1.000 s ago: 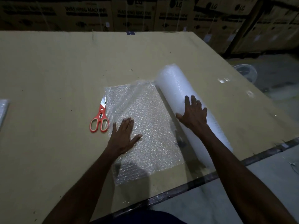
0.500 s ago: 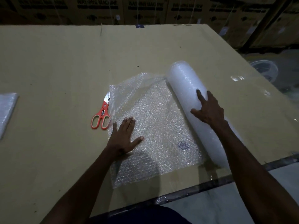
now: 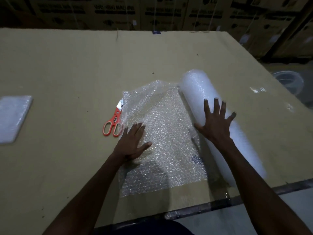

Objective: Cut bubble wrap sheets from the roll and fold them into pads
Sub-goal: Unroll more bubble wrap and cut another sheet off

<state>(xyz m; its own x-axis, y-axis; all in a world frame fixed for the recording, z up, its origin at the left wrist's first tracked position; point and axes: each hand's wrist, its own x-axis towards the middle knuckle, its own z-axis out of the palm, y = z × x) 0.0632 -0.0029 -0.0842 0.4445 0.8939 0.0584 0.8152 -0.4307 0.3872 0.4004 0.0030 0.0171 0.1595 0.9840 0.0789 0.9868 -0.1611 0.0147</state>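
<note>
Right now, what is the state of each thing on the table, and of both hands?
Bubble wrap roll: lying, partly unrolled.
Unrolled sheet: flat, uncut.
Scissors: closed, untouched.
Folded pad: finished, lying flat.
Left hand: flat, pressing sheet.
Right hand: spread on roll.

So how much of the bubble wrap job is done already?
One folded pad already lies at the table's left edge. Now the left hand presses flat on the unrolled sheet while the right hand rests spread on the roll. The sheet looks still joined to the roll, and the orange scissors lie untouched beside it. So cutting and folding this sheet are left.
</note>
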